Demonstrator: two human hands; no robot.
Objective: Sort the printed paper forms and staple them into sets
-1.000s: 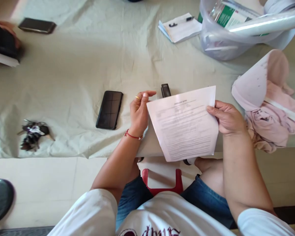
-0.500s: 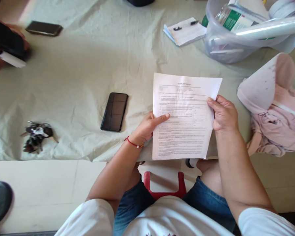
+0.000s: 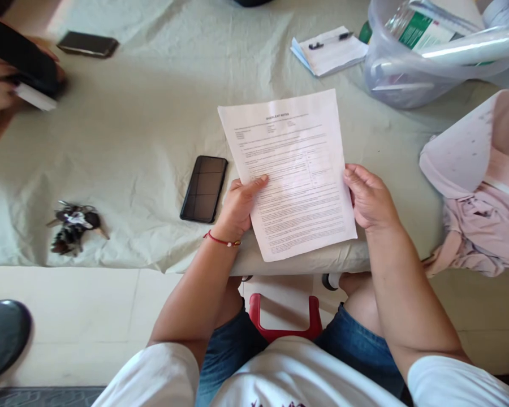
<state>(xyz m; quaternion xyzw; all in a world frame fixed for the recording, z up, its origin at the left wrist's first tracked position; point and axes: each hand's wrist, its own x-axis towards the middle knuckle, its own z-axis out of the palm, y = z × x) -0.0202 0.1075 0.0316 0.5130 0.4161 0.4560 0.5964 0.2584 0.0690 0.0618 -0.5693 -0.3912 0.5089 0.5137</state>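
A printed sheet of paper [image 3: 294, 186], headed "OVERLEAF NOTES", is held up over the table's front edge, its top leaning left. My left hand [image 3: 240, 206] grips the left edge, thumb lying on the print and fingers hidden behind. At the right edge, my right hand [image 3: 371, 195] pinches the paper between thumb and fingers. A dark smartphone [image 3: 203, 188] lies on the cloth just left of my left hand. A red string bracelet [image 3: 221, 240] circles my left wrist.
A cloth-covered table [image 3: 152, 113] bears a bunch of keys [image 3: 74, 223], another phone [image 3: 87, 44], papers with a pen [image 3: 333, 51], a filled plastic basket [image 3: 402, 85] and a pink garment [image 3: 479, 220]. Another person's hand [image 3: 0, 96] holds a dark object at the left.
The sheet has shifted left and up and tilted anticlockwise, both hands keeping hold. My left hand moved slightly left and up with it; my right hand moved left. The view shifted slightly.
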